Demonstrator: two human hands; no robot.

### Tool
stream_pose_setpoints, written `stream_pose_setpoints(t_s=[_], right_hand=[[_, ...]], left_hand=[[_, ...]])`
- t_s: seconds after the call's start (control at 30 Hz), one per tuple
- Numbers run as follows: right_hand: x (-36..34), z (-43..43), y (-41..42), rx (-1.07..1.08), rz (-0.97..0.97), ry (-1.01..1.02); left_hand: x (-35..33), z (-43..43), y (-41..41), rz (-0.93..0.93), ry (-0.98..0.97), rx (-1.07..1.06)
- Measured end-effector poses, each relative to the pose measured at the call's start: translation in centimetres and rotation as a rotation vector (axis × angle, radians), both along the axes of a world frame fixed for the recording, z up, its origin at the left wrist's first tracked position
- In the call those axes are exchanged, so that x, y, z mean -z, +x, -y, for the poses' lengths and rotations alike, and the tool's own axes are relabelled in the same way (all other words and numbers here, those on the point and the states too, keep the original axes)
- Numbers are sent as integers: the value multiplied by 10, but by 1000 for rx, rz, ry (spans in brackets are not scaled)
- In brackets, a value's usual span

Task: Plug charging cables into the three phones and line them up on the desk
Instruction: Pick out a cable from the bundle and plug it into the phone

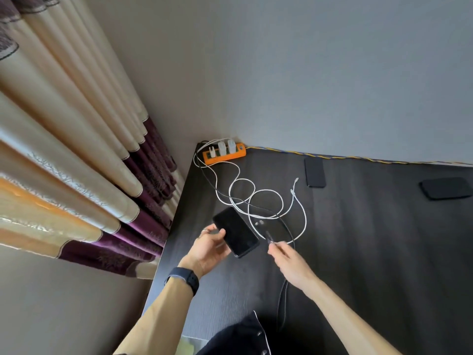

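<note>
Right now the left hand (208, 248), with a dark watch (183, 278) on its wrist and a ring on one finger, grips a black phone (236, 231) along its edge, holding it tilted just above the near left part of the dark desk (371, 252). The phone's glossy screen is blank. Just beside it, the right hand (289, 260) pinches the plug end of a black cable (282, 298) between its fingertips, the plug a little short of the phone and not touching it. The cable trails down toward the person's lap.

Two white cables (256, 198) lie in loose loops on the desk, running back to white chargers in an orange power strip (225, 153) in the far corner against the wall. Two more dark phones lie flat, well apart from the hands: one (314, 172) near the wall, another (446, 188) toward the right edge. Striped curtains (76, 149) hang at left.
</note>
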State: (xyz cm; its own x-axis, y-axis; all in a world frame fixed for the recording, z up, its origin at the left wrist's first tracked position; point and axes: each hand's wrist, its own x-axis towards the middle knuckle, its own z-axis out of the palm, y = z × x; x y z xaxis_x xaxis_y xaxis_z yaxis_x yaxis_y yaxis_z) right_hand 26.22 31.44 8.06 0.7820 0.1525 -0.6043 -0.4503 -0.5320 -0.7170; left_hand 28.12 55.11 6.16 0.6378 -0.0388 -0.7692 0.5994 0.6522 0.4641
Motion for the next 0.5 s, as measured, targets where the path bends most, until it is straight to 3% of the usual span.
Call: stream_pose_setpoints(t_s=[0.17,0.33,0.5], right_hand=[[-5,10,-2,55,89,71],[-10,8,-7,82,9,202],[-21,-1,-9,116,49,215]], left_hand=[[-1,-27,1,38,93,-147],[-14,-23,1,119,76,-136],[-25,-9,4,180,27,-111]])
